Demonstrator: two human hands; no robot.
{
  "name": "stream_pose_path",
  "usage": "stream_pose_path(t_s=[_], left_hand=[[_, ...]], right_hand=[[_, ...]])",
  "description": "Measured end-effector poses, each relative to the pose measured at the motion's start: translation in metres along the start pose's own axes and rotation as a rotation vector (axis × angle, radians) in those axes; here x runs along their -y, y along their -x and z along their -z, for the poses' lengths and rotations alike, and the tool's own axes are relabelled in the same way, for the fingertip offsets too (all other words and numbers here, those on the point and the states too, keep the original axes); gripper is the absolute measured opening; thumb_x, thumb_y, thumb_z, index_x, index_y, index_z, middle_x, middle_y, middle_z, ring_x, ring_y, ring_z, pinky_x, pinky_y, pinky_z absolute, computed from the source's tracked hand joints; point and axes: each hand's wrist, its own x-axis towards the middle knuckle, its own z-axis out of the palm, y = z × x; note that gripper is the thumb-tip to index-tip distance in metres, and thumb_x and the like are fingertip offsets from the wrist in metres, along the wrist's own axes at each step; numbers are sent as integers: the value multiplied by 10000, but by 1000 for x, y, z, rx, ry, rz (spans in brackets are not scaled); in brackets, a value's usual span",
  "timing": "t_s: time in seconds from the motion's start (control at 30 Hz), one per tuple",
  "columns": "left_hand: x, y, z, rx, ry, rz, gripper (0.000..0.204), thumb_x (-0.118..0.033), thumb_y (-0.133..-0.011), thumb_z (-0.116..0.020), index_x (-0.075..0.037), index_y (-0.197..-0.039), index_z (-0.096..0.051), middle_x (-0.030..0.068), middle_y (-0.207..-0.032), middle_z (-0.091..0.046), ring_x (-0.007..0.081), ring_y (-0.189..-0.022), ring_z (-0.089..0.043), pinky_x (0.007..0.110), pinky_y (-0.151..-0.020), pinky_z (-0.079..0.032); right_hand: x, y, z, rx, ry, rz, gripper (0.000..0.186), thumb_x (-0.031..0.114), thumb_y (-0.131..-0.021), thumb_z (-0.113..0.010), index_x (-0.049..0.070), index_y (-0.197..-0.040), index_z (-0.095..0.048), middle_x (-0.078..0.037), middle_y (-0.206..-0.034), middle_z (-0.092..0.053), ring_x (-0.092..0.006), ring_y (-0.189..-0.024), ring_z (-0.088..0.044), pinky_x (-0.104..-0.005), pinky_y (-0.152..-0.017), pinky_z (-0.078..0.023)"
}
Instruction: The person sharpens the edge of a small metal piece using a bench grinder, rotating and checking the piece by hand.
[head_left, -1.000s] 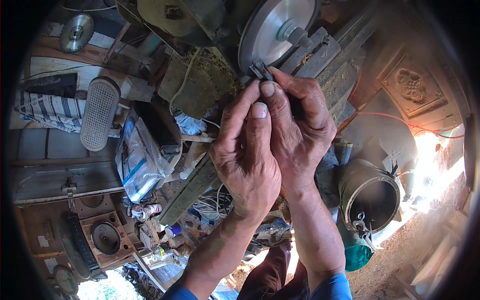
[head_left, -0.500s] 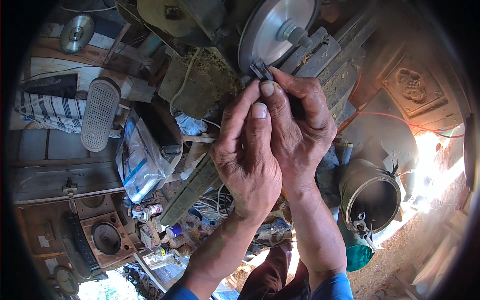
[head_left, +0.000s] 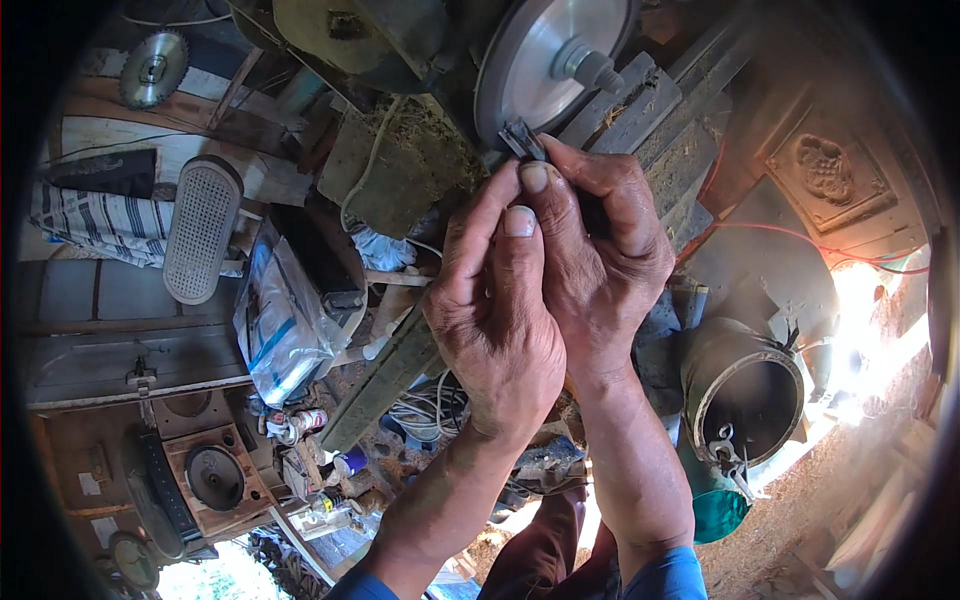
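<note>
Both my hands meet at a small dark metal piece [head_left: 522,140] with a grooved, shiny face. Thumb and index finger of my right hand [head_left: 590,225] pinch its near end. My left hand [head_left: 497,310] lies close against the right, its index fingertip at the side of the same piece and its thumb stretched along the right thumb. The piece's far end is at the lower rim of a grinding wheel [head_left: 540,65], a silver disc on a threaded spindle [head_left: 590,65]. Whether it touches the rim cannot be told. My fingers hide the piece's lower part.
Grey boards [head_left: 625,110] lie right of the wheel. An open-mouthed metal cylinder [head_left: 748,405] stands at right, a carved wood panel [head_left: 830,170] beyond. Left are a plastic bag [head_left: 285,335], a perforated oval speaker [head_left: 202,230] and a toothed saw blade [head_left: 154,68]. Cables [head_left: 430,408] lie below.
Almost nothing differs. The metal piece is tilted very slightly at the wheel's rim, while both hands keep their hold and place.
</note>
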Motion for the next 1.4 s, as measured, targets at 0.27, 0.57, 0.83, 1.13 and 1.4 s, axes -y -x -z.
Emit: stream_pose_path(t_s=[0.27,0.57,0.83,1.13,1.4], left_hand=[[-1,0,-1,-9,-4,13,293,-114,-1009,-501,38,-1244,-589,133,-1184,-636,183,-1108,-589,294,-956,-456],[-1,-1,-2,-34,63,37,300,-120,-980,-553,35,-1230,-610,121,-1207,-638,166,-1100,-597,282,-972,-466],[-1,0,-1,2,-5,2,296,-122,-1011,-494,41,-1239,-590,135,-1184,-634,186,-1107,-588,295,-960,-451],[-2,-1,0,-27,17,33,298,-112,-983,-546,33,-1237,-607,120,-1219,-633,162,-1115,-591,279,-984,-461],[-3,-1,-1,-8,1,39,303,-125,-998,-523,36,-1244,-597,131,-1209,-630,178,-1115,-589,290,-973,-456]], right_hand=[[0,0,0,-5,18,9,185,6,-795,-748,15,-976,-707,-77,-816,-621,-153,-739,-587,-266,-656,-472],[0,0,-1,-11,35,27,188,6,-797,-750,18,-980,-706,-71,-817,-619,-148,-732,-580,-264,-642,-467],[0,1,-1,0,14,0,186,4,-806,-742,21,-987,-706,-70,-825,-614,-144,-742,-576,-258,-645,-462],[-3,0,-2,-2,15,52,183,4,-804,-742,18,-982,-704,-69,-827,-615,-146,-743,-577,-261,-649,-464],[-4,0,-2,-21,1,31,179,5,-800,-746,18,-974,-703,-70,-812,-611,-148,-732,-574,-260,-645,-462]])
